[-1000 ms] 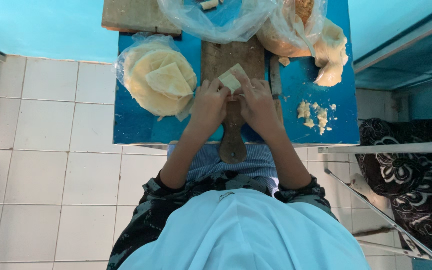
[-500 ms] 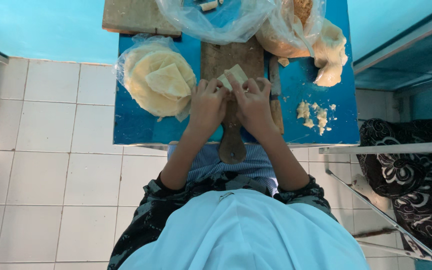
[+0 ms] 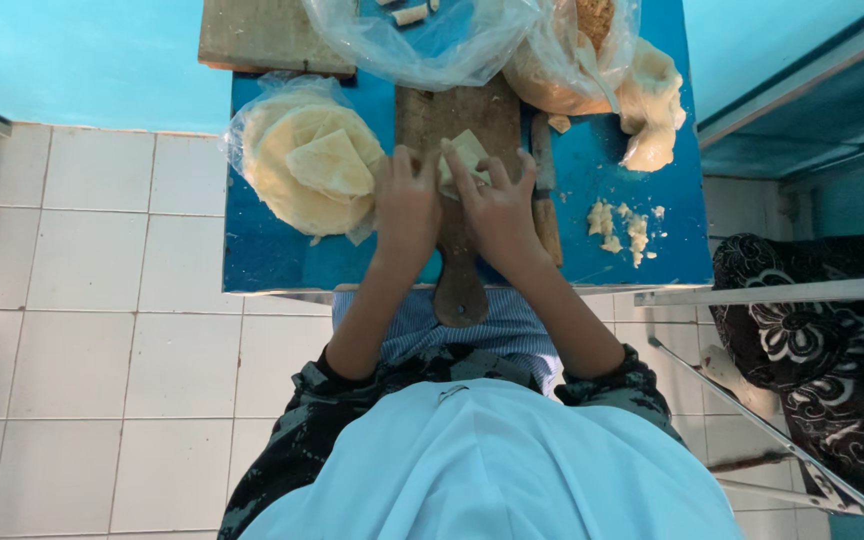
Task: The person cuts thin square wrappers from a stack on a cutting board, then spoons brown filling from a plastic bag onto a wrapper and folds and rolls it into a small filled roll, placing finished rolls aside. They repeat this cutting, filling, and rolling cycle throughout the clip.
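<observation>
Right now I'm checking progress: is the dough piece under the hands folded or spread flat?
Folded: the pale dough piece shows an angled doubled edge between the left hand and right hand.

1. Both forearms reach straight forward from the body, bare from the elbows down, and draw closer together toward the wrists.
2. The left hand (image 3: 407, 205) lies palm down with its back to the camera, fingers stretched forward and slightly spread.
3. The right hand (image 3: 497, 205) lies just beside it, also palm down, fingers pointing forward and angled a little toward the left hand.
4. The fingertips of both hands nearly meet in the middle; whether they touch cannot be told.
</observation>
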The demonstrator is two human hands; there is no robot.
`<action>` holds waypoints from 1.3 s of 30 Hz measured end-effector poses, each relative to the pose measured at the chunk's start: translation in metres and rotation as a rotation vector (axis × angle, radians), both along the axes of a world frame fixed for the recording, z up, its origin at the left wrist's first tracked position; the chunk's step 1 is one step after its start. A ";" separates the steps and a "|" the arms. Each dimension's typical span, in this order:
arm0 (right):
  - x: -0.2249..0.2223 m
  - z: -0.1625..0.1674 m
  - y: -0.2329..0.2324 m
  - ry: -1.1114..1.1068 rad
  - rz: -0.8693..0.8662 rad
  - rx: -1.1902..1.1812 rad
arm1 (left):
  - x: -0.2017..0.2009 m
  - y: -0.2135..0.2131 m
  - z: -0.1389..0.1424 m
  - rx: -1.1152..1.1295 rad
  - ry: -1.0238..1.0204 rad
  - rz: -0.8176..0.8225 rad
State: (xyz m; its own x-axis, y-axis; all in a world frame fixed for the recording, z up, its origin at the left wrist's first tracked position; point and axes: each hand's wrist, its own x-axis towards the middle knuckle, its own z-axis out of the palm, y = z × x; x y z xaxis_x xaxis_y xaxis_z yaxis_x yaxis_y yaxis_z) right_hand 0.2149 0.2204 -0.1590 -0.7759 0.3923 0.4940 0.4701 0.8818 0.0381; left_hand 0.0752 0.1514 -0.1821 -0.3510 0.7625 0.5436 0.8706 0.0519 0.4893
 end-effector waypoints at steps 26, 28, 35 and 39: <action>0.027 0.057 0.026 0.328 0.373 -1.432 | -0.003 -0.031 0.028 0.234 -0.518 -0.249; 0.023 0.070 0.059 -0.100 0.309 -1.292 | -0.004 -0.034 0.025 0.252 -0.457 -0.241; -0.001 0.066 0.137 0.470 0.316 -1.115 | -0.005 -0.034 0.008 0.274 -0.288 -0.246; 0.024 0.067 0.150 0.328 -0.151 -0.334 | -0.006 -0.033 0.003 0.250 -0.281 -0.242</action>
